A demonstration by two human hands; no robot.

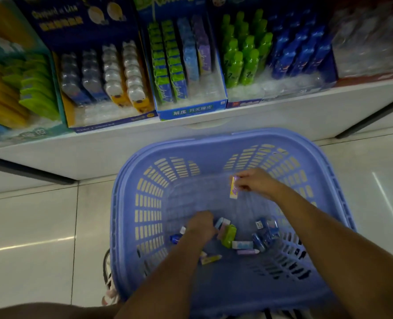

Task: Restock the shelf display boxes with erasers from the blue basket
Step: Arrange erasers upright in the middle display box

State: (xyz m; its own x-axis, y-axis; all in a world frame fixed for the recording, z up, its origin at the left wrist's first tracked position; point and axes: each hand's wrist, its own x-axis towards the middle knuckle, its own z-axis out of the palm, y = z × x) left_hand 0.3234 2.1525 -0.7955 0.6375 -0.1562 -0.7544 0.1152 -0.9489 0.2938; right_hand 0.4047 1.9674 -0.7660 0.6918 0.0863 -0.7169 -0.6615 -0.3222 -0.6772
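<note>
Erasers, basket stock awaiting shelving

Right hand [257, 183]: pinching purple-pink eraser [234, 187], held above far side of blue basket [214, 139], likely bound for blue display box [191, 111] at shelf edge.
Left hand [201, 226]: curled down among loose erasers [241, 244] on basket floor, toward near edge; grip not discernible.
Basket contents: few assorted pieces in blue, green and white.

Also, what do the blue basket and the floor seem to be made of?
The blue basket looks like moulded plastic with a dull sheen: one even colour, slotted walls, a rounded rim. The floor is probably glazed or polished tile: it mirrors streaks of light, and thin straight joints divide it.
</note>
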